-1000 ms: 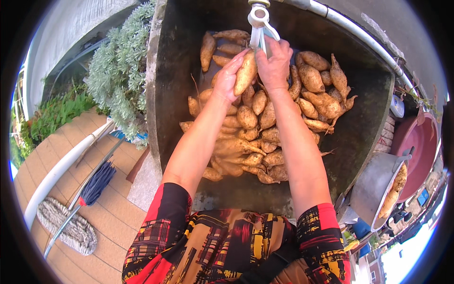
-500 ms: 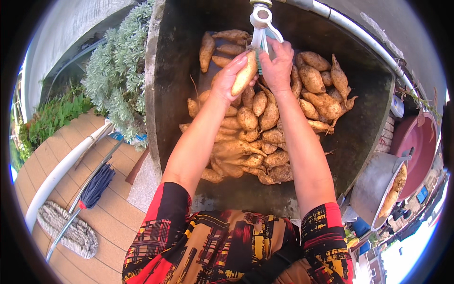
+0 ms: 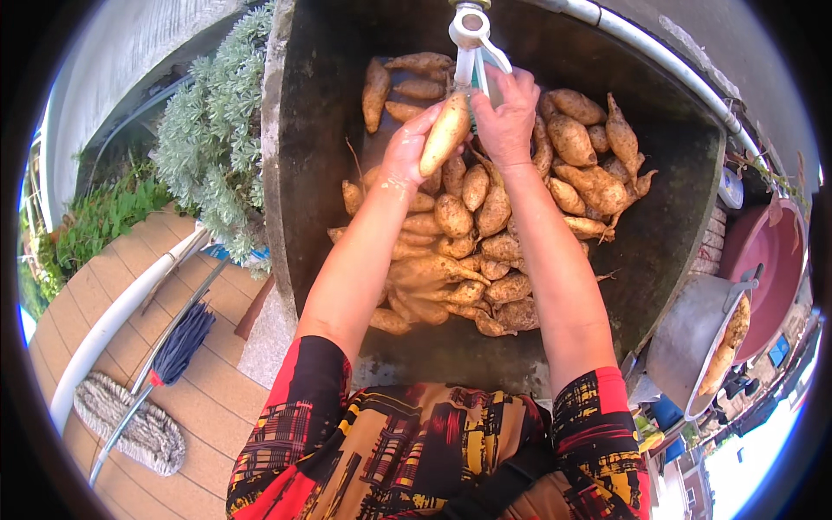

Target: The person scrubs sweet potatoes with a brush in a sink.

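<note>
My left hand (image 3: 404, 154) is closed around a pale, wet sweet potato (image 3: 446, 134), which tilts with its upper end right under the white tap (image 3: 469, 35). My right hand (image 3: 508, 117) is beside it, fingers curled, gripping something green (image 3: 482, 81) that is mostly hidden behind the hand and the tap. It lies close against the far side of the sweet potato. Below both hands, many brown sweet potatoes (image 3: 452, 217) with soil on their skins lie in the dark stone basin (image 3: 663, 251). Some in the lower left of the heap sit under cloudy water.
A metal pot (image 3: 693, 338) holding sweet potatoes stands right of the basin, by a reddish plastic tub (image 3: 763, 277). A grey pipe (image 3: 650, 48) runs along the far edge. To the left are a silvery shrub (image 3: 212, 130), a mop (image 3: 134, 425) and a dark blue brush head (image 3: 182, 342).
The sweet potato has turned slightly in my left hand and stands a little more upright. My right hand stays beside it, with its fingers slightly shifted.
</note>
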The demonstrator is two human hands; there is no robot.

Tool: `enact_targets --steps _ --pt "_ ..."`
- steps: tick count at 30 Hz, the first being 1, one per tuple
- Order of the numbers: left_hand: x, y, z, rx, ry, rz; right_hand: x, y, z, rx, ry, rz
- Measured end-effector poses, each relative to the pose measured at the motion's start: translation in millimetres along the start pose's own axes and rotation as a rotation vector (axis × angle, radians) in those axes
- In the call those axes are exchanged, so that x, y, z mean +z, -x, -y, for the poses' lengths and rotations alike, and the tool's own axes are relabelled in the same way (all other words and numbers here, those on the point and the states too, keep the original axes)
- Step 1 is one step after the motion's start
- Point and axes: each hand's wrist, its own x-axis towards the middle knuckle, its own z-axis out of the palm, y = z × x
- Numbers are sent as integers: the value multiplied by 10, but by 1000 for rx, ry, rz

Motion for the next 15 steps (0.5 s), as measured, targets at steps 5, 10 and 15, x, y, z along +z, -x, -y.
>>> enact_targets --steps 5,10,15 --pt "93 -22 -71 25 -24 -144 -185 927 705 -74 3 204" --pt "171 -71 38 61 55 -374 -88 731 524 -89 -11 103" --pt "241 7 -17 29 -8 -205 38 -68 -10 184 -139 74"
